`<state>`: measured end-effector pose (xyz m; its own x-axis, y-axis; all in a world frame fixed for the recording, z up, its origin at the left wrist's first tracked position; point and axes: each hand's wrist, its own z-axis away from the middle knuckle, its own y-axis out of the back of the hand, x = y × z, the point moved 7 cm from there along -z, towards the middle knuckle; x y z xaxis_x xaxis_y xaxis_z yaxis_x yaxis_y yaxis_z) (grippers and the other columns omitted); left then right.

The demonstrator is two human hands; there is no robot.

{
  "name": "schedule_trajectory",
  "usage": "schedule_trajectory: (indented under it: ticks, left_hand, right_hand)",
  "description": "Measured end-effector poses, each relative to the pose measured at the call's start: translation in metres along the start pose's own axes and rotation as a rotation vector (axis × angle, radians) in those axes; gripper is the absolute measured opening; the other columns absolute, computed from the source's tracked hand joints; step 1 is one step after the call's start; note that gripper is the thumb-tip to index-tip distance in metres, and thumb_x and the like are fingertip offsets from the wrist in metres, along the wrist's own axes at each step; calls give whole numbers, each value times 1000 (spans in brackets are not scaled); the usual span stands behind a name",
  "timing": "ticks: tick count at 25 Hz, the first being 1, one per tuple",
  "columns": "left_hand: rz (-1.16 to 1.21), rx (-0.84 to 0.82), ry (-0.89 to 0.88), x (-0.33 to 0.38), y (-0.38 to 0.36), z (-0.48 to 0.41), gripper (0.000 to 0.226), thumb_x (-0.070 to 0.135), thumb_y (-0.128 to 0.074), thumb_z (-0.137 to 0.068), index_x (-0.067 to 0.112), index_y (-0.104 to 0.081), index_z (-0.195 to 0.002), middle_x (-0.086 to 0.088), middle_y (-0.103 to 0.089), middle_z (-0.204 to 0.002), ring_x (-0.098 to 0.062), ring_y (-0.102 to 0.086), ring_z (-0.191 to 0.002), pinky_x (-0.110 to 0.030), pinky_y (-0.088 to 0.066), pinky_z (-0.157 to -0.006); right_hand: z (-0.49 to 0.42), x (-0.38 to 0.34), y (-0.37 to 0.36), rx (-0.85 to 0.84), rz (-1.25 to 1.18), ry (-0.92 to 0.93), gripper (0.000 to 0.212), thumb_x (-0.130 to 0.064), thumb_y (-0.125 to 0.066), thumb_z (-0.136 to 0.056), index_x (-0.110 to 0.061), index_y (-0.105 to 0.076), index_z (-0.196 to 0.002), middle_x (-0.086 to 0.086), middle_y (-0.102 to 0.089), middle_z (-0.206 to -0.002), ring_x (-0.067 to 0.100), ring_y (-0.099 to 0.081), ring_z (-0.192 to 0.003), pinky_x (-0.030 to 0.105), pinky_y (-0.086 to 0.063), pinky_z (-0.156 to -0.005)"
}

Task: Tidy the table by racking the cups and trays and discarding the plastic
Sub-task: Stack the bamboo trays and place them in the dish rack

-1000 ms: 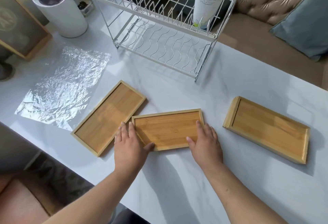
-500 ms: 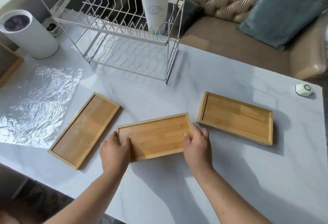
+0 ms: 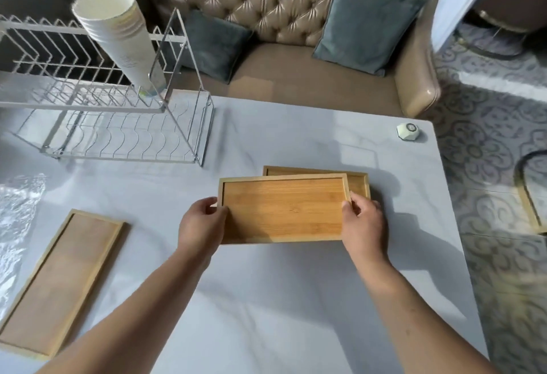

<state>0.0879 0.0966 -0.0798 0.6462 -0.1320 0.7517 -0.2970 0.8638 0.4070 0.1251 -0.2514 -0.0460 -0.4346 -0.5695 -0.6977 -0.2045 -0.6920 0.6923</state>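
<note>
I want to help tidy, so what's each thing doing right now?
middle tray: gripped at both ends by left hand and right hand, overlapping the far tray.
far tray: flat on table, partly covered.
left tray: flat on table, untouched.
cups: stacked, standing in the rack.
plastic sheet: crinkled, spread on table.

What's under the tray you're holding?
A second tray lies on the table beneath the held tray. Only its far edge and right end peek out. The rest is covered, so I can't tell whether the two touch.
</note>
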Motion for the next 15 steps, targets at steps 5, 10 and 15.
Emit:
schedule_trajectory:
  ticks: [5, 10, 15]
  left_hand:
    - [-357, 35, -196, 51, -57, -11, 15, 35, -62, -94, 28, -74, -102, 11, -70, -87, -20, -63, -86, -34, -45, -69]
    - [-561, 90, -282, 72, -95, -27, 27, 30, -56, -98, 21, -75, -115, -6, -74, -107, -23, -52, -84, -30, -37, -72]
    - [-627, 63, -268, 61, -106, -39, 30, 29, -53, -101, 18, -72, -121, -11, -71, -118, -35, -63, -105, -34, -40, -78]
  right_hand:
    - [-47, 36, 21, -45, 58, -50, 31, -23, -55, -100, -20, -71, -127, 7, -72, -120, 30, -65, -108, 39, -54, -94]
    - [-81, 52, 15, -61, 103, -69, 30, -22, -54, -101, -19, -70, -126, 8, -72, -119, 31, -66, -106, 40, -54, -93]
    - [-95, 58, 3, -84, 155, -39, 30, -22, -54, -101, -19, -70, -127, 10, -70, -117, 31, -66, -103, 38, -54, -92]
